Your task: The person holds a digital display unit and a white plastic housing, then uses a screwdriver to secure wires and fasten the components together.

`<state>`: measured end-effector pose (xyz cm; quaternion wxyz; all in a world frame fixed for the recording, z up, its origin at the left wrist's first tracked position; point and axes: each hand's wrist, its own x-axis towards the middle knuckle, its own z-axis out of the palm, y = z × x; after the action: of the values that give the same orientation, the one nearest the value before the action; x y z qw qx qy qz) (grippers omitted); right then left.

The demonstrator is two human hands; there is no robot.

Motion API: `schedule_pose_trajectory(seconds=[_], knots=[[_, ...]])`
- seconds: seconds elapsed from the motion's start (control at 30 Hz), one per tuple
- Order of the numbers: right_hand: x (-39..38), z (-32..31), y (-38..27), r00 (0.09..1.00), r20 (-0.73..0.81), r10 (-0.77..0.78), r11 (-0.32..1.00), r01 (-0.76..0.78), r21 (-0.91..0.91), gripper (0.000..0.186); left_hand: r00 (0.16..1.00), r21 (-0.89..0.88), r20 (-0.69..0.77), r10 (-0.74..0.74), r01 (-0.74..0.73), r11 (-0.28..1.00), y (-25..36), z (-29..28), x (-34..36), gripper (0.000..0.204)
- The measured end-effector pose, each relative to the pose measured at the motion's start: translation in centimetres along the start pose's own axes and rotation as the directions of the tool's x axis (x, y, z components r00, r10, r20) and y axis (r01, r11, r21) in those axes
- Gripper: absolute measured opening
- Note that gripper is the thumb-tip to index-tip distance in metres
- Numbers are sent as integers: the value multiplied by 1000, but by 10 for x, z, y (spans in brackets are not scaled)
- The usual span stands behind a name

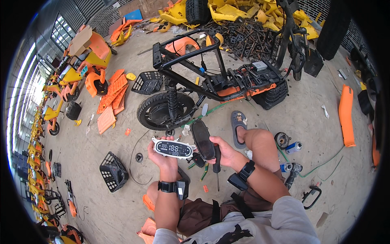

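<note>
My left hand (165, 162) is closed on a scooter dashboard display (174, 149), an oblong panel with a white rim and a dark face with light segments. Beside it, my right hand (228, 153) grips a dark, glossy oval dashboard cover (202, 140), tilted almost upright. The same hand also holds a screwdriver (217, 163), whose black handle lies along the cover and whose shaft points down toward me. The display and the cover are held side by side above the floor, close together.
A stripped black scooter frame (187, 61) with a rear wheel (162, 112) stands ahead. Black baskets (113, 173), orange panels (111, 95), spray cans (293, 147) and a power drill (293, 175) lie around me. Yellow scooters (87, 61) line the left; a pile of metal parts (248, 38) lies behind.
</note>
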<state>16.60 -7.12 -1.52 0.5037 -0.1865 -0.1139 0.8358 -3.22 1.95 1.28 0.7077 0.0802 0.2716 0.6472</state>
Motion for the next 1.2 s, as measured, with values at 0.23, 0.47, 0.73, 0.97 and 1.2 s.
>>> schedule_pose_trajectory(seconds=[0.23, 0.47, 0.73, 0.97, 1.2], knots=[[-2, 2, -7, 999, -30, -44, 999, 44, 4, 60, 994, 80, 88, 68, -75, 994, -3, 17, -15, 29], [-12, 7, -14, 991, 115, -63, 995, 52, 89, 57, 992, 72, 115, 43, -52, 996, 0, 8, -12, 27], [-16, 6, -16, 986, 158, -57, 994, 42, 101, 60, 994, 121, 54, 92, -98, 988, -1, 8, -12, 22], [-13, 3, -13, 984, 164, -71, 989, 49, 139, 58, 996, 119, 38, 83, -87, 989, 2, 11, -15, 28], [-15, 18, -20, 987, -41, -154, 982, 158, 102, 63, 960, 241, 55, -275, 254, 937, 4, 11, -13, 39]])
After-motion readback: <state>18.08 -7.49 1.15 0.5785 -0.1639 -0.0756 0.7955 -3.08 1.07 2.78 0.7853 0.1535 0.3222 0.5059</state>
